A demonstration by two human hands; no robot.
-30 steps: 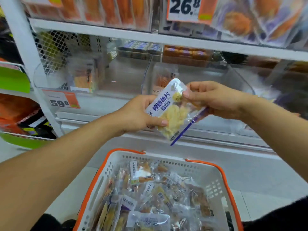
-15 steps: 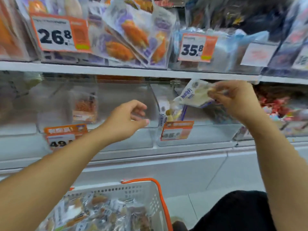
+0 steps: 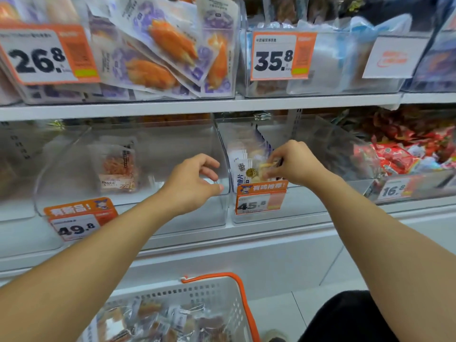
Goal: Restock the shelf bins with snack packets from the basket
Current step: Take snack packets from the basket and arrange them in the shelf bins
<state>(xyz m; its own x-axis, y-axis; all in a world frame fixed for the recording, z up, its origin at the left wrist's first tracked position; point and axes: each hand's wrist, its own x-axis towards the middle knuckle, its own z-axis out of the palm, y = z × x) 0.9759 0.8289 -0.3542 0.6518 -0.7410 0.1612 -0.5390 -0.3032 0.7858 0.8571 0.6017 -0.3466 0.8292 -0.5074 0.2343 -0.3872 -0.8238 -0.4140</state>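
Note:
My right hand (image 3: 294,164) reaches into a clear shelf bin (image 3: 291,208) marked 45.8 and pinches a snack packet (image 3: 265,169) of yellowish pieces, set down among several like packets (image 3: 243,166) standing at the bin's left. My left hand (image 3: 193,183) hovers just left of that bin, fingers curled and apart, holding nothing, in front of the neighbouring clear bin (image 3: 172,213). The white basket (image 3: 222,292) with orange rim sits low in front, holding several clear snack packets (image 3: 158,319).
The left bin, tagged 49.8 (image 3: 76,228), holds one orange-filled packet (image 3: 118,169). The upper shelf (image 3: 197,106) carries bins with purple packets (image 3: 162,53) and price tags 26.8 and 35.8. Red packets (image 3: 404,154) fill the bin at right. My dark-clothed knee (image 3: 350,317) is at lower right.
My right hand has lowered the packet from above the bin down into it. The left hand stayed empty beside the bin. The view has shifted slightly closer to the shelf.

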